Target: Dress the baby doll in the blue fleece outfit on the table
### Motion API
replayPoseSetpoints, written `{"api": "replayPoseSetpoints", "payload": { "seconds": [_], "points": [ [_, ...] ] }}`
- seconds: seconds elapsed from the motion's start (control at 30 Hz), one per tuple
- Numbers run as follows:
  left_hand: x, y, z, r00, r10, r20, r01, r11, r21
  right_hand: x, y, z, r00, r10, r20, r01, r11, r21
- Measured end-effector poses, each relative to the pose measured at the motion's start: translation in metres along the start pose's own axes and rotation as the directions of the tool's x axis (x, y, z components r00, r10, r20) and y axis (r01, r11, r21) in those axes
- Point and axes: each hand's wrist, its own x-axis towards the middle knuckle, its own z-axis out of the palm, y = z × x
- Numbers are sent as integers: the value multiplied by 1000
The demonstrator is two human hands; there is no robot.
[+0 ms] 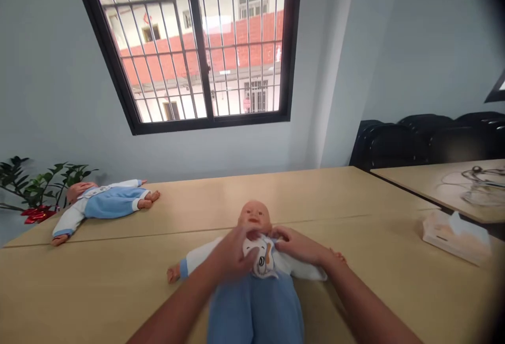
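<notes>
One baby doll (276, 296) face up on a light wooden table (98, 291), near the middle, arms spread, dressed in a white top (201, 254) and blue trousers (229, 310). On its chest, a white bib (268, 262) with a cartoon print; any lettering there too blurred to read. Left hand (236, 252) over one side of the bib, just below the chin, thumb and fingers parted. Right hand (298, 244) at the opposite side of the collar, fingers bent against the cloth; unclear whether pinching it or merely resting. Farther off to the left, beside a leafy plant (41, 186), a second doll (112, 202) in matching clothes. Toward the right, a tissue box (453, 240), with markings too blurred to make out.
</notes>
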Motion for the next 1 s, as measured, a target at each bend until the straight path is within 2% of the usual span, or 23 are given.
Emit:
{"api": "replayPoseSetpoints", "payload": {
  "seconds": [0.07,0.13,0.2,0.3,0.4,0.5,0.6,0.77,0.83,0.93,1.0],
  "points": [
    [32,13,23,983,-24,182,65,973,-221,1,0,5,998,-54,-13,54,999,7],
    [60,14,47,945,-103,311,215,912,-351,2,3,9,992,-122,-39,121,992,-21],
    [81,5,66,910,-215,355,316,914,-255,0,7,11,986,-142,-87,137,989,-64],
    [97,-11,79,889,-278,364,318,946,-56,-6,12,9,983,-137,-123,127,988,-88],
    [100,-20,75,859,-285,426,270,958,97,-13,13,4,980,-157,-126,136,978,-156],
    [104,-22,66,779,-325,537,196,939,283,-19,13,2,978,-130,-164,81,958,-275],
    [119,-19,57,692,-354,630,101,910,401,-21,12,0,978,-104,-179,37,939,-342],
    [146,-13,42,539,-377,754,-13,891,454,-22,14,0,975,-117,-188,70,969,-237],
    [150,-11,41,494,-382,781,-50,884,464,-21,16,0,979,-126,-159,101,982,-160],
    [148,-10,46,471,-418,777,-129,838,530,-20,20,1,986,-133,-98,122,986,-113],
    [145,-12,51,496,-419,761,-163,815,555,-21,21,0,988,-137,-71,123,978,-169]
  ]
}}
